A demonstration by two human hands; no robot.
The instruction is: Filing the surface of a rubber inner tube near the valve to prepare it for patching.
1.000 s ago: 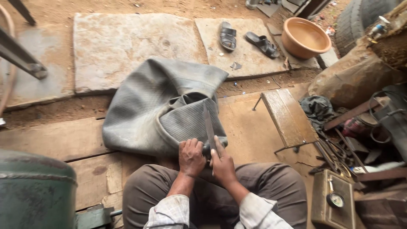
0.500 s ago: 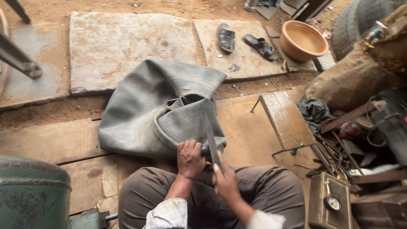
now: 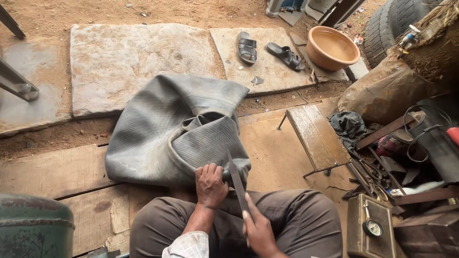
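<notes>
Soft, even daylight, brightest on the far sandy ground, faint shadows, sharp focus, slight wide-angle edge distortion.

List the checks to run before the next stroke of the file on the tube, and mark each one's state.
1. Left hand pins the folded edge of the grey inner tube: ok.
2. Right hand grips the flat metal file: ok.
3. File lies against the tube beside the left hand: ok.
4. Left fingers stay out of the file's path: cannot tell, they sit very close.
5. Tube rests steady on the wooden boards and the lap: ok.
6. Small wooden bench stands apart from the working arm: ok.
</notes>
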